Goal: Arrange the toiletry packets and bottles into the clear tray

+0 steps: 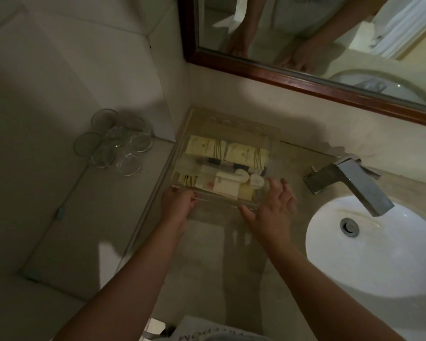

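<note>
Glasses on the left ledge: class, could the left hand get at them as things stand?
Probably yes: nothing stands between the glasses and the left hand, though it grips the clear tray.

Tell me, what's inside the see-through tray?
The tray holds cream packets, a dark pen-like stick, small white-capped bottles and a little box. They overlap, so whatever lies underneath them is hidden.

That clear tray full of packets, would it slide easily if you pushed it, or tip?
The clear tray looks like stiff plastic, so it should slide as one piece on the smooth counter. Low and wide, it seems unlikely to tip. The packets lie loose inside, so they may shift.
</note>
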`<action>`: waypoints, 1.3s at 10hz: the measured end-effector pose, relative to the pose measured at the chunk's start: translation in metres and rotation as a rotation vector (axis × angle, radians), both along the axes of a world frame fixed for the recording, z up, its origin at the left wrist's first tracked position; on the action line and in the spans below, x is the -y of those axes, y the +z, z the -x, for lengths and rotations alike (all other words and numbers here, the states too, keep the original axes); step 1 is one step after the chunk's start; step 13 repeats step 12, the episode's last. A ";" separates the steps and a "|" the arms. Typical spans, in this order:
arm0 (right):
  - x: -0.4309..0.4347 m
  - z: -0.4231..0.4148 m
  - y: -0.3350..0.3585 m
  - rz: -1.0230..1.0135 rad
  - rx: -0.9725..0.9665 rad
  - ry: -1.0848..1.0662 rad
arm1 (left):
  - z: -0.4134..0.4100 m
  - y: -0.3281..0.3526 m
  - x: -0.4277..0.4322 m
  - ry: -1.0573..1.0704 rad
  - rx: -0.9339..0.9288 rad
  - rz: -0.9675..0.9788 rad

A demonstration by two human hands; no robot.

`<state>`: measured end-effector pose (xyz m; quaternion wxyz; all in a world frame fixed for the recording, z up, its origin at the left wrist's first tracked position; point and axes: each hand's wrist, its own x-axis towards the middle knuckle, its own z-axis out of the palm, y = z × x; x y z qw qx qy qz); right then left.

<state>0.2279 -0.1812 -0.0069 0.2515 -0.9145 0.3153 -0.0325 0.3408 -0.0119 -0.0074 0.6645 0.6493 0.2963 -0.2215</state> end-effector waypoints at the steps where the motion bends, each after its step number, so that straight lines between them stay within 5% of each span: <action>1: 0.009 -0.006 -0.006 -0.077 -0.039 -0.055 | -0.005 -0.003 0.003 -0.061 0.033 -0.066; 5: 0.024 -0.035 -0.007 -0.077 -0.064 -0.080 | -0.028 -0.010 0.010 -0.209 0.229 -0.392; 9: 0.024 -0.044 -0.010 -0.048 -0.077 -0.141 | -0.038 -0.013 0.022 -0.168 0.202 -0.403; 13: 0.043 -0.016 0.021 -0.181 -0.092 -0.022 | -0.025 -0.030 0.001 -0.420 0.202 -0.474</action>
